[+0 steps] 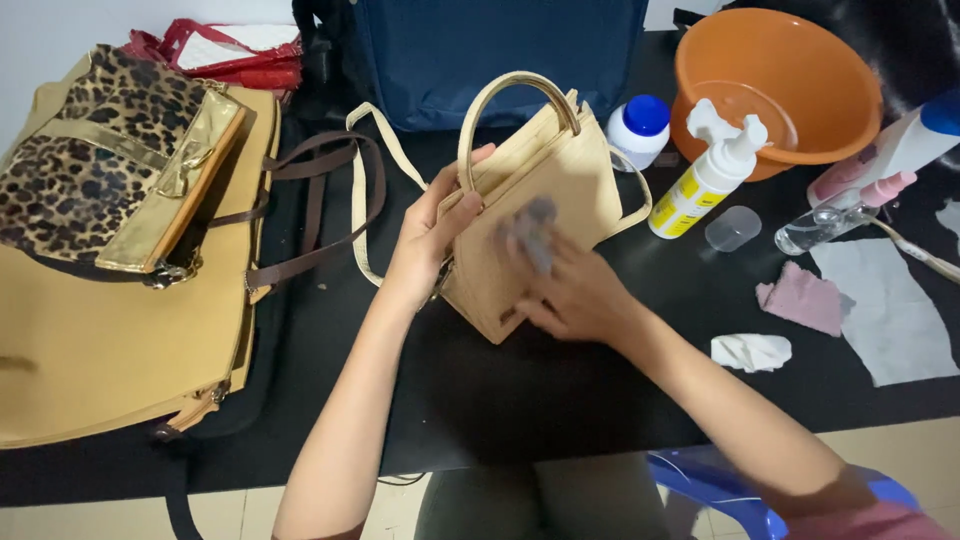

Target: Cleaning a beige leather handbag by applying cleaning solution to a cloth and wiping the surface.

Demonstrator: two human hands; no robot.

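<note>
A person steadies a small beige handbag (pixel 545 200) on a black table (pixel 560 390), the left hand (pixel 430 235) clamped on the bag's near edge, thumb over the rim below the curved handle. The right hand (pixel 570 290) lies flat against the bag's front panel with fingers together, pressing a greyish cloth (pixel 533 232), blurred as if mid-wipe. The panel appears partly worked; no difference between wiped and unwiped areas can be made out, and the bag's far side is hidden.

Left of the left hand lie a large tan bag (pixel 110 350) and a leopard-print purse (pixel 95 160), seemingly not yet handled. Beyond the hands stands a dark blue bag (pixel 490 50). To the right of the right hand sit an orange basin (pixel 790 70), a white pump bottle (pixel 705 180), a blue-capped jar (pixel 638 128), a pink cloth (pixel 803 298) and a crumpled white wipe (pixel 752 351). Nothing blocks either hand.
</note>
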